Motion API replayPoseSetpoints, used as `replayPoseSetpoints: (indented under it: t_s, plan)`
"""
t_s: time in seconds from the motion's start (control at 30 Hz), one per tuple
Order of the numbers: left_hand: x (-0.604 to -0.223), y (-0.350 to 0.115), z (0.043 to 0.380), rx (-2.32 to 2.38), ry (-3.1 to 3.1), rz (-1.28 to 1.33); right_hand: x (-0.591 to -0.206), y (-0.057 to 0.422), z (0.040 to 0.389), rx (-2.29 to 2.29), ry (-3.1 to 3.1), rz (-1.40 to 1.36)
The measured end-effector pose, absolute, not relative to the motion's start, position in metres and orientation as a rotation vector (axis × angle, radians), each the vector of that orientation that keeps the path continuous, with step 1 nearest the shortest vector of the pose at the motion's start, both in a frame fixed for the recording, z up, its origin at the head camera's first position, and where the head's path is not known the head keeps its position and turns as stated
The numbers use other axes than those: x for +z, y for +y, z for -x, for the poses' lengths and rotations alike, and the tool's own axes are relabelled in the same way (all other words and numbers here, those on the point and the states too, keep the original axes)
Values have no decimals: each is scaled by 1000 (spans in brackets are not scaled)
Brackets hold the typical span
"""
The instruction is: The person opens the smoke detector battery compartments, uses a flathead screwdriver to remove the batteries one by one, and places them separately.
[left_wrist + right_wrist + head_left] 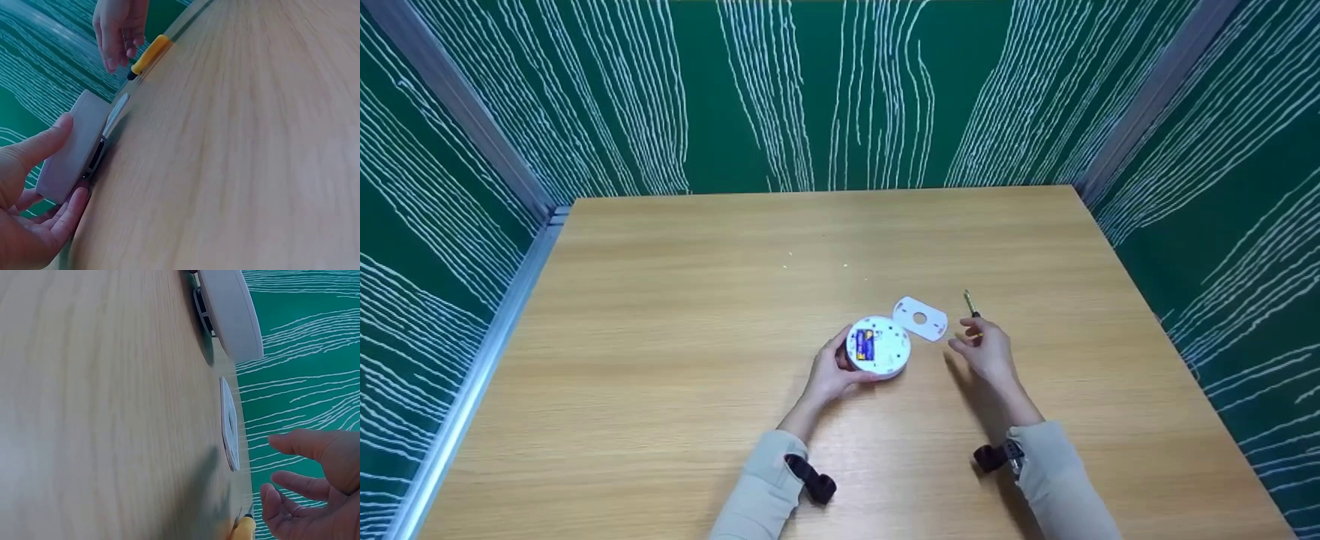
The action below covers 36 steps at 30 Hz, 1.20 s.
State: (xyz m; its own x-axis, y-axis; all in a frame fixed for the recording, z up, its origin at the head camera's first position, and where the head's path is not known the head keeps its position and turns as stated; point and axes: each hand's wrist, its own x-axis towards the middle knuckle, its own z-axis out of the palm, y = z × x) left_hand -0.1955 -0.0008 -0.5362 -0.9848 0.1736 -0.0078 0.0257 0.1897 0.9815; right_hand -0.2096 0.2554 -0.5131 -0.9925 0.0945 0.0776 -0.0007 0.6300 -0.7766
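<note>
round, white plastic device (886, 349) held by its rim, face up

the left hand (831, 373) grips the device, thumb on one side of the wall and fingers bent round the other and beneath. that hold probably serves to steady it while leaving the face uncovered, where a blue block with yellow marks (865, 345), likely a battery, sits in its recess. the disc is held over the light, wood-grained table (660, 337); whether its underside touches is unclear.

the right hand (987, 352) hangs near, thumb apart from loosely bent fingers; i cannot tell if something tiny lies between the fingertips. close by, a yellow-handled screwdriver with a black collar (150, 55) lies on the table, its tip pointing away from the person, which seems to keep the handle in easy reach. between device and right hand, a flat white plate with rounded ends and a central hole (932, 325) lies flat, seemingly set aside.
</note>
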Motion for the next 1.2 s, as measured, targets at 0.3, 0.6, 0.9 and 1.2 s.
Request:
replayPoseSetpoints:
  t_s: [0.3,0.6,0.9,1.2]
  plan:
    - [-538,-5,199,1948,2289,-175,-511,265,204,1283,-2753,114]
    - [-538,-13,200,2004,2201,-166,-510,274,201,1265,-2743,184]
    - [-535,-23,202,2073,2057,-133,-512,284,202,1195,-2727,229]
    - [-538,-27,201,2041,2102,-80,-513,293,202,1215,-2816,328]
